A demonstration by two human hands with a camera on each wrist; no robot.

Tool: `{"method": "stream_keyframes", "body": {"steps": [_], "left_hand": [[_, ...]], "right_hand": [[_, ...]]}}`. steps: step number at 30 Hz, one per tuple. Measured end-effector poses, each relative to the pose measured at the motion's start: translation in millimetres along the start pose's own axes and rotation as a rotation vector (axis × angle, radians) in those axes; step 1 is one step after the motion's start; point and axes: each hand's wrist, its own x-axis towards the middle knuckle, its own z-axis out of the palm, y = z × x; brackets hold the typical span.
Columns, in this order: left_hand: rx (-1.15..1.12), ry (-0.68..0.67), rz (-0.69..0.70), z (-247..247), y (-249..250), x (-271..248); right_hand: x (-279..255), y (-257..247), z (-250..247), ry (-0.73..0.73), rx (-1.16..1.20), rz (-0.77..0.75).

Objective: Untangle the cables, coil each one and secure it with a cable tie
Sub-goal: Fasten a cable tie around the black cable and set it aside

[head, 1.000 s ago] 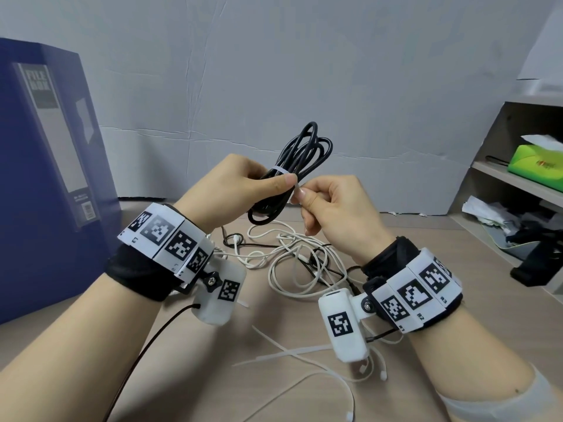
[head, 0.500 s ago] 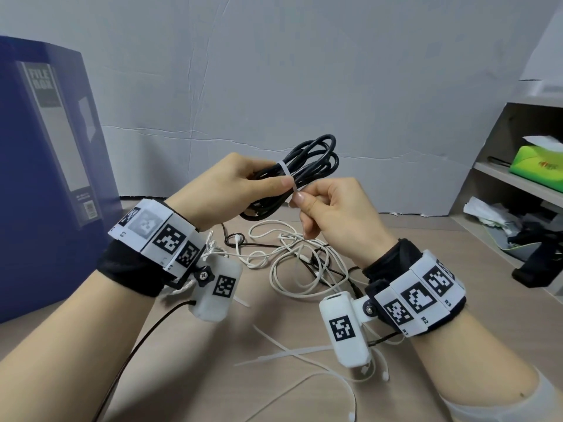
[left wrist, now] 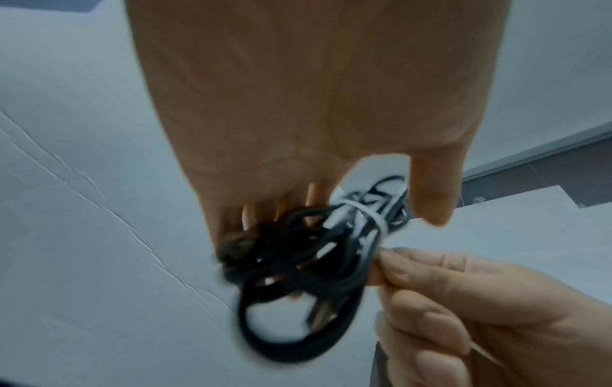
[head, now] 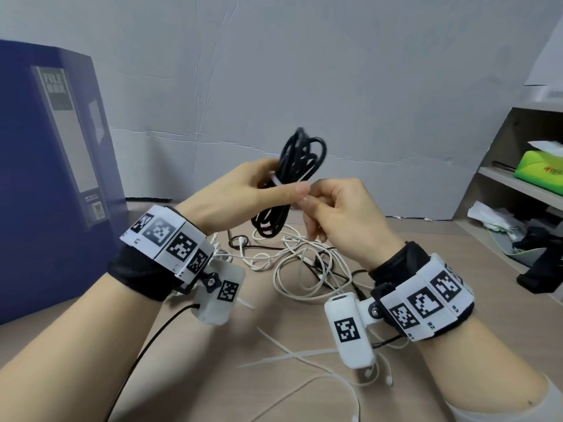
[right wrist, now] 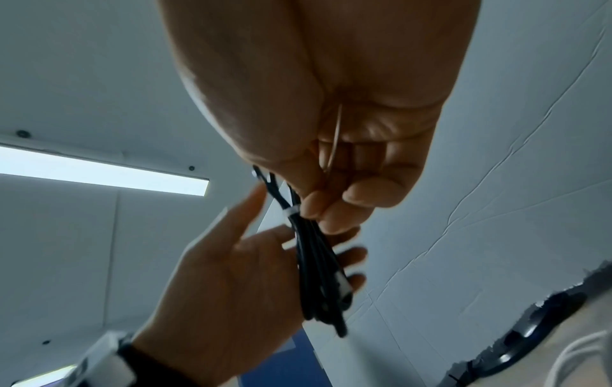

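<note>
A black cable [head: 304, 153] wound into a coil is held up above the table, with a white cable tie [head: 276, 180] looped round its middle. My left hand [head: 283, 184] holds the coil, thumb lying across the front and fingers behind. My right hand [head: 307, 202] pinches the tie's free tail just right of the coil. In the right wrist view the tail [right wrist: 335, 141] runs back through the curled right fingers, and the tie band [right wrist: 293, 209] sits snug on the black cable [right wrist: 318, 267]. The left wrist view is blurred but shows the black cable [left wrist: 298, 261] and the cable tie [left wrist: 367, 214].
A tangle of white and dark cables [head: 304, 263] lies on the tan table [head: 441, 239] under my hands. Loose white cable ties [head: 292, 354] and a white earphone lead [head: 350, 388] lie nearer me. A blue file box [head: 54, 178] stands left, a shelf [head: 518, 184] right.
The black coil tipped over to the right, then swung back more upright. Both hands have kept their hold and stayed in nearly the same place.
</note>
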Motion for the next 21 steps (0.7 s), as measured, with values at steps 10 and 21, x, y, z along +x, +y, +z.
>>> {"method": "stream_keyframes", "body": {"steps": [10, 21], "left_hand": [[-0.064, 0.175, 0.071, 17.3, -10.8, 13.2], [-0.047, 0.054, -0.048, 7.7, -12.2, 6.3]], "right_hand": [[-0.9, -6.6, 2.2, -0.110, -0.060, 0.106], [-1.6, -2.9, -2.1, -0.239, -0.039, 0.156]]}}
